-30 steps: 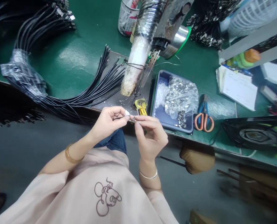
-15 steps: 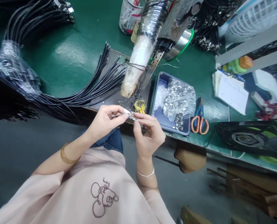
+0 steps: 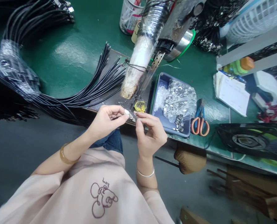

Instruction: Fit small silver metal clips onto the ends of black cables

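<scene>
My left hand [image 3: 109, 119] is closed in a pinch at the front edge of the bench, a white cover on its index fingertip. A short dark length of black cable [image 3: 115, 118] shows between its fingers; whatever is at the cable's tip is too small to make out. Just to the right, my right hand [image 3: 151, 132] is closed too, thumb against fingertips, and what it holds is hidden. A narrow gap separates the fingertips of both hands. Beyond them lies a small yellow piece [image 3: 140, 106] on the dark board [image 3: 110, 101].
A bundle of black cables [image 3: 82, 96] lies across the bench on the left. Above the hands hang a wrapped white tube [image 3: 134, 67] and a metal arm [image 3: 173, 28]. To the right are a blue tray [image 3: 160, 126] with bagged metal parts and orange-handled pliers [image 3: 199, 123].
My right hand has moved slightly to the right, and the gap between the fingertips has widened. My left hand stays almost in place.
</scene>
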The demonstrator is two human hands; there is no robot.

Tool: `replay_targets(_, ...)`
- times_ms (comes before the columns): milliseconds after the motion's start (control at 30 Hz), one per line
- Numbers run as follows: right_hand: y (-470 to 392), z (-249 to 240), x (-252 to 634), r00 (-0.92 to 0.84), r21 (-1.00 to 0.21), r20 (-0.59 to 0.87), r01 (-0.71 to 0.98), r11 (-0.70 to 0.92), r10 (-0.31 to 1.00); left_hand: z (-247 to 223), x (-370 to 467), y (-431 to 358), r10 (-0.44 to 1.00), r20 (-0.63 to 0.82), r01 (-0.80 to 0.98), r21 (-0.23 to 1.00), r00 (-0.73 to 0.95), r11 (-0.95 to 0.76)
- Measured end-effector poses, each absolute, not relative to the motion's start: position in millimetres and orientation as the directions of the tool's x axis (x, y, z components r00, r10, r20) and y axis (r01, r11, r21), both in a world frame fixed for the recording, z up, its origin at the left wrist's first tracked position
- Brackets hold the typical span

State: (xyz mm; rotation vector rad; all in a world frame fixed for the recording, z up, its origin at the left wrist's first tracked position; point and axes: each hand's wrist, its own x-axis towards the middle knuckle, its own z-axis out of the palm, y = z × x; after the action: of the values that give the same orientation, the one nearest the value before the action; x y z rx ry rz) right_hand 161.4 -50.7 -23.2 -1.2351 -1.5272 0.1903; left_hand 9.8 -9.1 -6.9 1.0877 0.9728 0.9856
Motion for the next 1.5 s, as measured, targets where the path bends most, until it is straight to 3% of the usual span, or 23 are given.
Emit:
replay_targets(300,-53,-11,169,-0.085,-0.532,0.631,0.676,0.509,0.771,-11,10,-16,0.942,-0.057,-0.184,0.975,0.330,0.124)
replay_targets(500,-54,-14,167,-0.125,-0.477,0.627,0.718,0.506,0.769,-11,11,-20,0.949,-0.064,-0.131,0.985,0.310,0.109)
replay_targets(600,-57,-17,165,-0.063,-0.514,0.636,0.708,0.484,0.769,-9,13,-22,0.957,-0.049,-0.138,0.986,0.287,0.092)
replay_targets(833,-62,-22,166,0.267,-0.703,0.639,0.582,0.408,0.721,-7,10,-20,0.955,-0.099,-0.201,0.967,0.278,0.158)
replay_targets(1200,-68,-20,160,0.003,-0.533,0.743,0.607,0.590,0.669,-3,11,-22,0.965,-0.112,-0.193,0.968,0.235,0.159)
replay_targets(1500,-63,-28,159,0.213,-0.738,0.617,0.491,0.463,0.757,-5,12,-20,0.971,-0.094,-0.201,0.970,0.219,0.139)
